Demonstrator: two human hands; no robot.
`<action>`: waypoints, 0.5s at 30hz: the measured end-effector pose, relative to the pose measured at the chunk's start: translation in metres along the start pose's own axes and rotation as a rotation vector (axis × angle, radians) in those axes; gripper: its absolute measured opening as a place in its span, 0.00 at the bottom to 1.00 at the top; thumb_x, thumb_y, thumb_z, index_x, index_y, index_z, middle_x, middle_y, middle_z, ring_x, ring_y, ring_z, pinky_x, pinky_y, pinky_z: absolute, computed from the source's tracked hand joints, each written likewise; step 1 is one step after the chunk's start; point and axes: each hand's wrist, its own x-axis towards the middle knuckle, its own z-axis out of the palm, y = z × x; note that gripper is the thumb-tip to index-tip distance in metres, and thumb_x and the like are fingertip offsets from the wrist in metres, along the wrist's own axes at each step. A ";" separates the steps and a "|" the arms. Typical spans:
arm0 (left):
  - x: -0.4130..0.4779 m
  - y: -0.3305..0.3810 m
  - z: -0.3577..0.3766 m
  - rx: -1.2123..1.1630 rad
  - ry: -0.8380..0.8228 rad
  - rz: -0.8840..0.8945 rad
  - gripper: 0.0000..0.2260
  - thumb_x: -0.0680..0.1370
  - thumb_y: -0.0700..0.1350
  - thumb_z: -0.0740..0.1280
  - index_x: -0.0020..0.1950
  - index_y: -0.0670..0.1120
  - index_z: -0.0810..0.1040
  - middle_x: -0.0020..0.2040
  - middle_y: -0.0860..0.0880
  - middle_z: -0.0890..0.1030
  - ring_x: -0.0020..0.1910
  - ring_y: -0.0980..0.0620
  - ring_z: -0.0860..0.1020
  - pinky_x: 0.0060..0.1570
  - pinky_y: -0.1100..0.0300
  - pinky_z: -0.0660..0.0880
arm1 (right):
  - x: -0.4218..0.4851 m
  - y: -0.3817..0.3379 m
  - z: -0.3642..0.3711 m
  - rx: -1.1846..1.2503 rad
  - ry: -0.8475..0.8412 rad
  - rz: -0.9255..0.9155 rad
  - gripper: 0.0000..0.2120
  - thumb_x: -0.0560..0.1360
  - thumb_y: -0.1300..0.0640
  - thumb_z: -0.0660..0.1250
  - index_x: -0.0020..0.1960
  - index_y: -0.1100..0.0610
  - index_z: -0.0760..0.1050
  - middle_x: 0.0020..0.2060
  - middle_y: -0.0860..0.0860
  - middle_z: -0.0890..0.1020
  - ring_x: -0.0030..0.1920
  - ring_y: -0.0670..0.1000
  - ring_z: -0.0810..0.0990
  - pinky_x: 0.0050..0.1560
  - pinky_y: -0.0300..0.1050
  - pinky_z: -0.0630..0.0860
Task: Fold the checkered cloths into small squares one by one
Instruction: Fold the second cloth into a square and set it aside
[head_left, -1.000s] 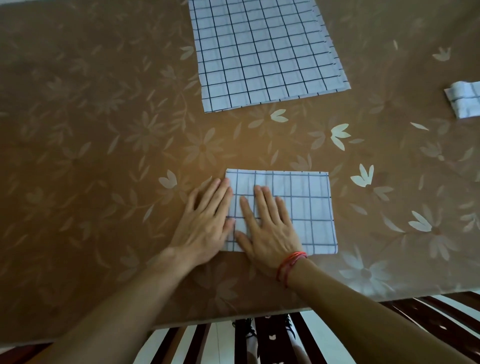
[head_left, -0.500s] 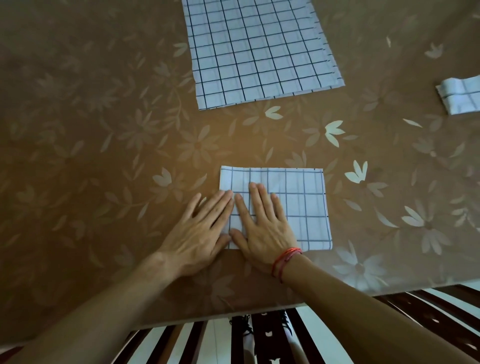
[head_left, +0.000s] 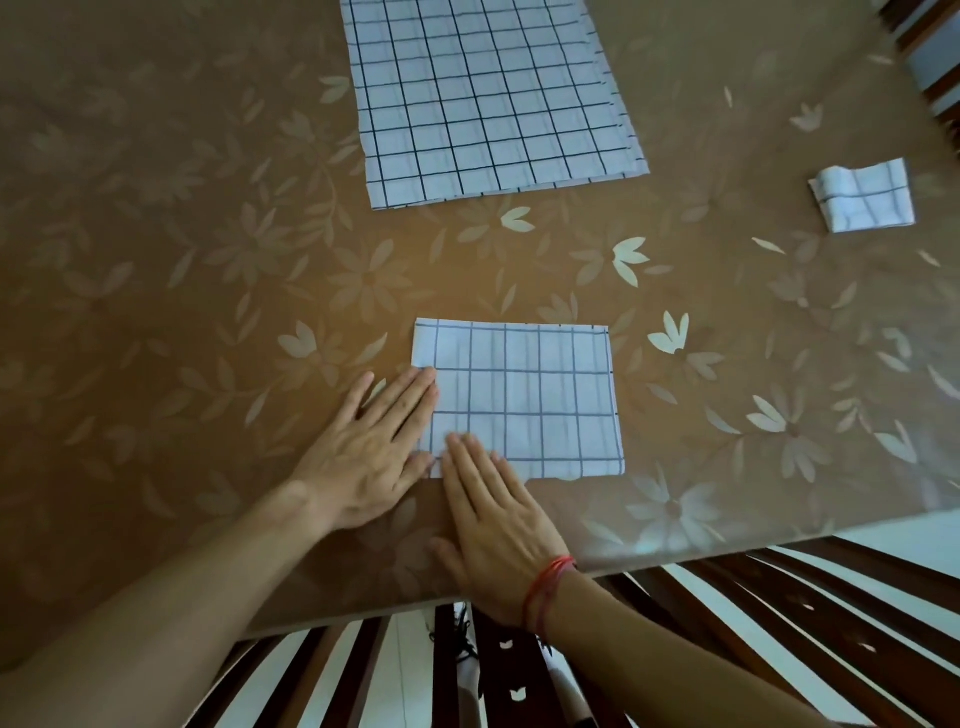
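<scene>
A white cloth with a dark grid, folded into a rectangle (head_left: 524, 397), lies flat near the table's front edge. My left hand (head_left: 371, 449) rests flat beside its left edge, fingertips touching the cloth's left side. My right hand (head_left: 498, 525), with a red thread at the wrist, lies flat with only its fingertips on the cloth's near left corner. Neither hand grips anything. A stack of larger unfolded checkered cloths (head_left: 488, 93) lies at the back centre. A small folded checkered square (head_left: 865, 200) sits at the far right.
The table (head_left: 182, 260) is covered in a brown floral cloth. Its front edge runs just below my wrists, with dark wooden chair slats (head_left: 779, 623) and a pale floor beneath. More dark slats show at the top right corner.
My right hand has slid back toward me, from lying on the cloth's left half to touching only its near corner. My left hand has stayed at the left edge.
</scene>
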 end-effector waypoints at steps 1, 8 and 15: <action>0.000 0.000 -0.001 -0.002 0.002 0.001 0.30 0.83 0.58 0.42 0.80 0.43 0.46 0.81 0.46 0.45 0.79 0.51 0.42 0.76 0.42 0.49 | 0.000 0.000 0.001 -0.002 -0.016 -0.001 0.38 0.78 0.39 0.51 0.77 0.65 0.52 0.77 0.60 0.50 0.78 0.57 0.47 0.75 0.56 0.54; -0.001 0.000 -0.003 0.018 -0.024 -0.001 0.30 0.83 0.59 0.42 0.80 0.43 0.46 0.81 0.46 0.44 0.79 0.50 0.42 0.75 0.43 0.45 | -0.033 0.033 -0.006 -0.024 -0.075 0.085 0.39 0.79 0.37 0.49 0.78 0.64 0.48 0.78 0.60 0.47 0.78 0.57 0.44 0.75 0.57 0.54; 0.000 0.002 -0.009 0.032 -0.064 -0.017 0.30 0.82 0.59 0.40 0.80 0.43 0.45 0.81 0.47 0.43 0.79 0.51 0.40 0.75 0.45 0.44 | -0.081 0.078 -0.012 -0.043 -0.113 0.201 0.38 0.80 0.35 0.44 0.78 0.63 0.46 0.78 0.58 0.45 0.78 0.56 0.44 0.75 0.57 0.55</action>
